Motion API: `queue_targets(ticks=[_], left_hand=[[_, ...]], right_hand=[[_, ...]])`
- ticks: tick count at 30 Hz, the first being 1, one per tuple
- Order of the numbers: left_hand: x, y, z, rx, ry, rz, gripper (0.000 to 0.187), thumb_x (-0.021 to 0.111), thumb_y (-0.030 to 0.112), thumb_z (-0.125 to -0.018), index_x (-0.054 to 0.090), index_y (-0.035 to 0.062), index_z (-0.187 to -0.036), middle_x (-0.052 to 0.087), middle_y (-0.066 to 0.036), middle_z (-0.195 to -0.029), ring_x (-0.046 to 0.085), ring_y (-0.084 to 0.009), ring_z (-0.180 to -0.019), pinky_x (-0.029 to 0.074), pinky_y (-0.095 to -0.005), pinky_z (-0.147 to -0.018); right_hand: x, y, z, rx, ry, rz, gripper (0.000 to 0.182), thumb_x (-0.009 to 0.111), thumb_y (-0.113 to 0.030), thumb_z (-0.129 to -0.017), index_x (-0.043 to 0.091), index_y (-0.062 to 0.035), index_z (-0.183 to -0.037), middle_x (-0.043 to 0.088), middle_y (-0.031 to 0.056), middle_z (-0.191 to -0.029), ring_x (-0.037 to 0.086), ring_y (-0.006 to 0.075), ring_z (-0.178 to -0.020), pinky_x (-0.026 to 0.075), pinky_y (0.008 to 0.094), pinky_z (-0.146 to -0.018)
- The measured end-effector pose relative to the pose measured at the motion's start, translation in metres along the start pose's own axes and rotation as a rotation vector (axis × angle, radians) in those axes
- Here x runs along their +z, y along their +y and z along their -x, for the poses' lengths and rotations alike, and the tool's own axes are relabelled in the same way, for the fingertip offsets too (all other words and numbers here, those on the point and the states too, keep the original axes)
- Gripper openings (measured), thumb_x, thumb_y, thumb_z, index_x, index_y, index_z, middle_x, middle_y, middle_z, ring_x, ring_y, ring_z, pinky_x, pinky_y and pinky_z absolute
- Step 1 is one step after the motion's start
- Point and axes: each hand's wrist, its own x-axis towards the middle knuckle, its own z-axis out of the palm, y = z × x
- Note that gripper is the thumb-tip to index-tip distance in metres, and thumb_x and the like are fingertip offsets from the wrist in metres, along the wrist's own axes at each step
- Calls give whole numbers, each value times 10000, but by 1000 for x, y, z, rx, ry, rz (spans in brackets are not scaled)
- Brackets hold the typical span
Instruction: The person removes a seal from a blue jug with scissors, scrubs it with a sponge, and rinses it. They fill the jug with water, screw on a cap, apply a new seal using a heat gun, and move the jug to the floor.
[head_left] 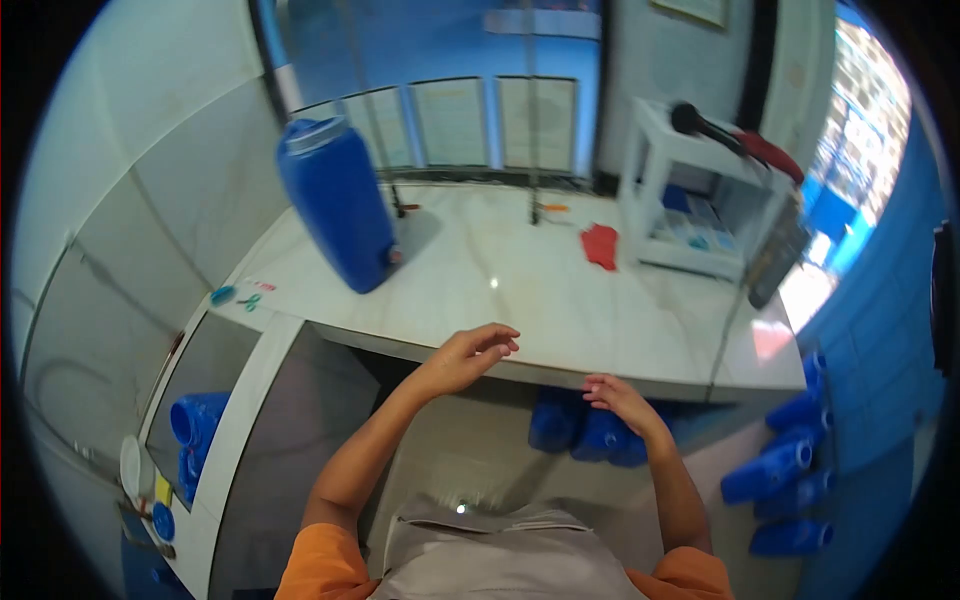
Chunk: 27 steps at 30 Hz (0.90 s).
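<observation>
My left hand [470, 358] hovers by the front edge of a white marble-look counter [480, 290], its fingers loosely curved, thumb apart and nothing in it. To its right, my right hand [618, 398] is raised just in front of the same edge, fingers spread and holding nothing. A tall blue jerrycan [338, 205] with a pale cap and a small reddish tap low on its side stands on the counter, beyond my left hand. Farther back on the right lies a flat red piece [600, 246] that looks like cloth or a glove.
A white shelf stand [690, 255] carries a black-headed, handled object [705, 128]. Blue containers [600, 432] sit below the counter, with several more blue jerrycans [775, 475] along the right wall. At left, a basin opening [225, 350] holds another blue jerrycan [205, 425].
</observation>
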Motion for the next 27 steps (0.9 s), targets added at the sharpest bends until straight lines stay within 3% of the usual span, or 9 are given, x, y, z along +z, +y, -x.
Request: queue_targets(ticks=[4, 8, 11, 14, 16, 18, 21, 24, 27], left_hand=[[-103, -2, 17, 282, 277, -80, 223, 497, 87, -916, 573, -3, -1105, 644, -80, -956, 596, -143, -915, 453, -277, -825], [-214, 18, 35, 413, 580, -56, 308, 389, -92, -827, 584, -32, -1058, 633, -107, -921, 599, -164, -902, 462, -285, -833], [-298, 21, 38, 378, 768, -351, 355, 366, -112, -787, 595, -17, -1041, 648, -95, -928, 608, -153, -892, 462, -267, -787], [-379, 14, 22, 281, 844, -820, 372, 415, -105, -762, 598, 18, -1060, 638, -99, -985, 612, -203, -921, 466, -296, -809], [-426, 8, 1, 288, 812, -955, 381, 427, -99, -752, 591, 22, -1073, 617, -115, -1036, 595, -236, -961, 461, -317, -837], [-470, 2, -29, 312, 761, -1098, 392, 439, -94, -742, 583, 26, -1086, 596, -131, -1087, 578, -269, -1000, 456, -337, -864], [-528, -20, -76, 436, 701, -1318, 411, 457, -96, -712, 569, 24, -1090, 555, -160, -1151, 525, -319, -1090, 424, -383, -928], [-584, -34, -121, 610, 608, -1493, 405, 509, -67, -687, 557, 21, -1080, 558, -181, -1136, 492, -341, -1142, 393, -412, -970], [-623, -50, -162, 523, 310, -1387, 341, 595, 10, -644, 588, 18, -985, 586, -193, -1063, 508, -353, -1122, 411, -415, -945]], right_hand=[[66, -45, -84, 71, -308, -39, 377, 471, -262, -946, 467, -4, -1220, 541, 120, -1178, 536, 189, -1076, 437, 300, -904], [110, -87, -182, 35, -379, -142, 384, 469, -271, -948, 462, 5, -1214, 545, 131, -1170, 538, 203, -1075, 435, 323, -923], [158, -108, -259, -77, -394, -284, 391, 459, -263, -950, 443, 11, -1228, 532, 159, -1177, 530, 227, -1085, 424, 348, -949], [215, -130, -320, 19, -455, -452, 500, 464, -322, -935, 356, 7, -1296, 457, 199, -1251, 465, 268, -1162, 387, 362, -990], [253, -135, -363, 52, -430, -509, 552, 465, -349, -928, 319, 7, -1324, 430, 207, -1274, 440, 282, -1188, 365, 366, -1008], [283, -133, -414, 114, -107, -588, 554, 451, -406, -923, 347, -32, -1319, 435, 199, -1282, 451, 289, -1180, 390, 382, -983], [312, -151, -444, 172, 69, -658, 587, 387, -469, -929, 343, -52, -1340, 427, 164, -1318, 435, 267, -1204, 353, 376, -1017], [327, -140, -472, 33, -80, -908, 615, 319, -509, -936, 337, -61, -1356, 403, 108, -1370, 407, 222, -1241, 318, 345, -1040], [341, -117, -496, -14, 85, -845, 658, 287, -549, -931, 331, -55, -1363, 381, 69, -1401, 382, 189, -1266, 309, 333, -1045]])
